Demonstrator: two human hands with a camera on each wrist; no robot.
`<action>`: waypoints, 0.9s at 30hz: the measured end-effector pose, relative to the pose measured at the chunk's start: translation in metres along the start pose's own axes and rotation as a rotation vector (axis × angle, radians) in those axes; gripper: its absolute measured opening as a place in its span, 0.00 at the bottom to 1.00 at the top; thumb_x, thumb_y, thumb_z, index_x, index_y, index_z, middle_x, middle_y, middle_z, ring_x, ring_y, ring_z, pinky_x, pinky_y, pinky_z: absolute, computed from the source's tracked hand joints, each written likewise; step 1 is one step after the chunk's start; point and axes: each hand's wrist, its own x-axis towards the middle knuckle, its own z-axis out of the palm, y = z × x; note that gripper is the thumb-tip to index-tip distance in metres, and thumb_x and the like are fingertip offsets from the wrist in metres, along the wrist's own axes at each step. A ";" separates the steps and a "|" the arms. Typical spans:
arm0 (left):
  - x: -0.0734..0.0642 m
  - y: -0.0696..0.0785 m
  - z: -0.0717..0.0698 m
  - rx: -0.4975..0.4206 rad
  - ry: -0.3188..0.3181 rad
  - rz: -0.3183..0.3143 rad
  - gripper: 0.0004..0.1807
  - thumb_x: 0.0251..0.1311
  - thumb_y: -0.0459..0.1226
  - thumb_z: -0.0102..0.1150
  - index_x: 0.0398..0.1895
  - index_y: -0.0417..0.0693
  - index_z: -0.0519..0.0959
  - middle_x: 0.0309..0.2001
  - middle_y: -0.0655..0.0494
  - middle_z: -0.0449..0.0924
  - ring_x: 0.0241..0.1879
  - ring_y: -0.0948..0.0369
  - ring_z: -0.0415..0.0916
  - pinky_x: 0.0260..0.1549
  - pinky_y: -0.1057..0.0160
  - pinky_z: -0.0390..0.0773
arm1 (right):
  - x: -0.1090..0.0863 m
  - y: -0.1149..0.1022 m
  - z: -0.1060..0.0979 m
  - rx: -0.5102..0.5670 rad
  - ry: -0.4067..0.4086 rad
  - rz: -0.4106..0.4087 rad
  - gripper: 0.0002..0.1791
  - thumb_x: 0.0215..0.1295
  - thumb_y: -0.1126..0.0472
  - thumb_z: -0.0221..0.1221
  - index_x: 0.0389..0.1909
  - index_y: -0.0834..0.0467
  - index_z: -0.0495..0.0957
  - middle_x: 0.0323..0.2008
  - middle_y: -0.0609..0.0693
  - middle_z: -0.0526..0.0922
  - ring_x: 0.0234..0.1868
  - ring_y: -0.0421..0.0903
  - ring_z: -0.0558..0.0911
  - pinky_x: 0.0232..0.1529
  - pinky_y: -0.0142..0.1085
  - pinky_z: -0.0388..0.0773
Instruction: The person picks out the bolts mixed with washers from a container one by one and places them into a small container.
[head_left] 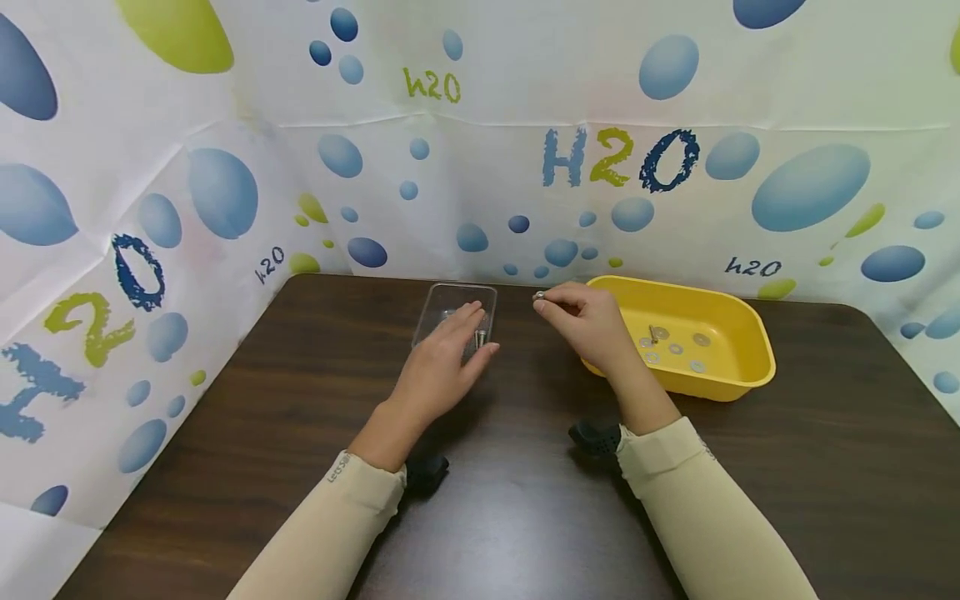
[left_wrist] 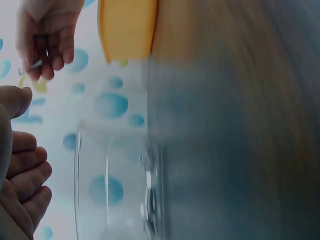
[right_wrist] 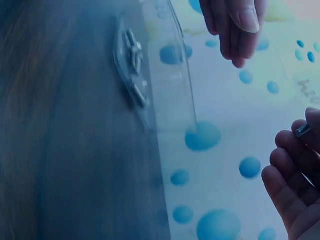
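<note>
My right hand [head_left: 592, 321] pinches a small metal bolt [head_left: 538, 296] between thumb and fingers, beside the left end of the yellow bin [head_left: 701, 385]. In the right wrist view, the end of this bolt [right_wrist: 302, 131] sticks out past the fingers. My left hand [head_left: 442, 362] holds nothing; its fingers are fairly straight and its thumb stands apart. It overlaps the clear plastic box [head_left: 431, 310] in the head view. Several metal bolts [right_wrist: 134, 52] lie on the floor of this box, partly hidden by the left hand in the head view.
Inside the yellow bin lie several flat washers [head_left: 697, 367] and a bolt [head_left: 653, 335]. Both containers stand near the far edge of the dark wooden table [head_left: 487, 517]. A white patterned sheet [head_left: 480, 192] hangs behind the table and along its left side.
</note>
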 end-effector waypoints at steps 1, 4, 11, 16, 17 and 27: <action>-0.002 -0.005 -0.003 0.001 0.009 -0.005 0.31 0.67 0.47 0.59 0.68 0.40 0.70 0.70 0.48 0.68 0.70 0.53 0.65 0.65 0.50 0.69 | 0.001 -0.001 0.004 0.007 -0.003 0.004 0.11 0.65 0.56 0.65 0.42 0.58 0.88 0.41 0.52 0.88 0.40 0.44 0.81 0.41 0.30 0.80; -0.008 -0.019 -0.010 0.003 0.028 -0.026 0.30 0.67 0.46 0.59 0.68 0.39 0.71 0.70 0.47 0.68 0.70 0.52 0.65 0.64 0.49 0.70 | 0.004 -0.003 0.015 -0.006 -0.012 0.008 0.11 0.65 0.55 0.65 0.42 0.56 0.88 0.42 0.50 0.88 0.41 0.44 0.82 0.43 0.35 0.82; -0.016 -0.047 -0.022 -0.011 -0.067 -0.173 0.33 0.69 0.48 0.57 0.70 0.38 0.67 0.73 0.47 0.63 0.73 0.52 0.60 0.67 0.46 0.66 | 0.014 -0.009 0.042 -0.004 -0.074 0.039 0.13 0.66 0.52 0.63 0.43 0.56 0.88 0.42 0.49 0.88 0.41 0.44 0.83 0.44 0.40 0.83; -0.013 -0.055 -0.026 -0.051 -0.175 -0.272 0.34 0.71 0.51 0.52 0.73 0.40 0.63 0.75 0.49 0.58 0.75 0.52 0.56 0.70 0.46 0.61 | 0.019 -0.011 0.060 0.020 -0.105 0.054 0.13 0.66 0.52 0.63 0.43 0.55 0.88 0.42 0.47 0.88 0.40 0.43 0.83 0.43 0.39 0.82; -0.013 -0.056 -0.026 -0.057 -0.186 -0.281 0.34 0.71 0.51 0.51 0.73 0.40 0.63 0.75 0.50 0.58 0.75 0.52 0.56 0.70 0.46 0.61 | 0.019 -0.011 0.064 0.020 -0.111 0.054 0.13 0.66 0.51 0.63 0.43 0.54 0.88 0.42 0.47 0.88 0.40 0.43 0.82 0.43 0.39 0.82; -0.017 -0.066 -0.031 -0.083 -0.257 -0.302 0.32 0.73 0.49 0.48 0.73 0.41 0.63 0.75 0.48 0.59 0.73 0.49 0.59 0.69 0.45 0.62 | 0.020 -0.014 0.094 0.046 -0.218 0.061 0.14 0.66 0.53 0.64 0.45 0.58 0.87 0.42 0.50 0.87 0.39 0.44 0.82 0.41 0.37 0.82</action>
